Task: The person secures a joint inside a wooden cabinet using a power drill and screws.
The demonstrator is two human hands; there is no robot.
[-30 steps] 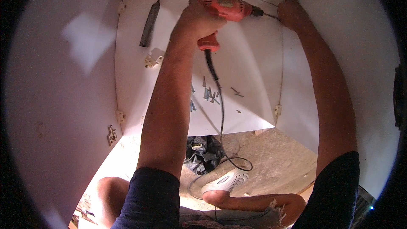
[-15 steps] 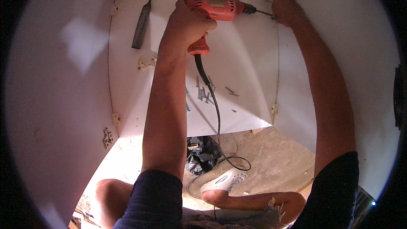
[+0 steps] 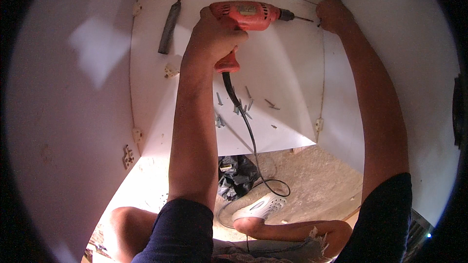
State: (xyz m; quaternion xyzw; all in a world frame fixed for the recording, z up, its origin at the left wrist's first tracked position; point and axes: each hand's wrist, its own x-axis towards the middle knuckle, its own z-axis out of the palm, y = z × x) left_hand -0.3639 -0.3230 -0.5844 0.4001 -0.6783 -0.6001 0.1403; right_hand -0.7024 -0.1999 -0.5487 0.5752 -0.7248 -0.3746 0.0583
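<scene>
My left hand [image 3: 214, 33] is wrapped round the grip of a red corded drill [image 3: 248, 14], held level and pointing right. From its dark chuck [image 3: 286, 15] a long thin driver bit [image 3: 304, 19] reaches toward my right hand. My right hand [image 3: 334, 15] is closed against the white right-hand panel [image 3: 424, 92], near the far corner. A small dark screw [image 3: 319, 23] pokes out at its fingertips, just apart from the bit's tip. The rest of what those fingers hold is hidden.
On the white cabinet board [image 3: 278, 68] lie a dark-handled screwdriver [image 3: 168, 28] and several loose screws [image 3: 248, 109]. White plastic fittings [image 3: 171, 71] sit on the board and along its side edges. The drill's black cord [image 3: 252, 139] runs down past a black plastic bag [image 3: 235, 180].
The drill's bit has drawn back slightly from my right hand, leaving a small gap to the screw. The view has shifted a little. Both hands keep their hold.
</scene>
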